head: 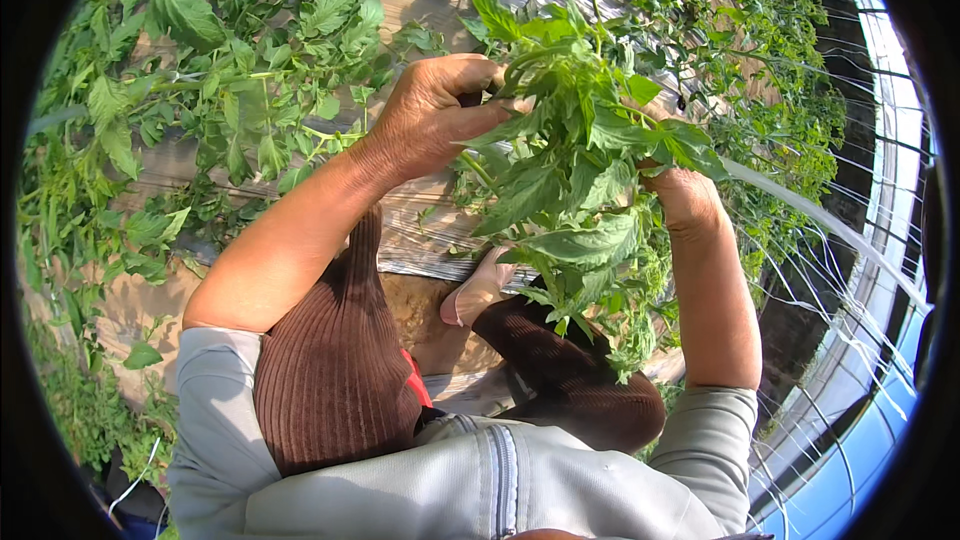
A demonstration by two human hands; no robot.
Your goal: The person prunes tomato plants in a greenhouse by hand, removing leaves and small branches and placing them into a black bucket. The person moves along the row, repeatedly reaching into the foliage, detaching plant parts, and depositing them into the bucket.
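A leafy green plant (pixel 577 157), which looks like a tomato plant, stands between my hands in front of me, its leaves drooping over my right knee. My left hand (pixel 450 101) is at the left side of its top, thumb and fingers pinched at the stems there. On the other side my right hand (pixel 675 157) reaches in behind the leaves; its fingers are mostly hidden, so its grip does not show. A pale strip or cord (pixel 817 217) runs from near my right hand down to the right.
More leafy plants (pixel 172 75) spread at the left and upper right. Plastic film (pixel 420 217) covers the ground beyond bare soil (pixel 409 315). White strings (pixel 832 277) hang at the right, beside a framed blue-and-white side wall (pixel 892 157). My foot in a pink shoe (pixel 476 289) is below the plant.
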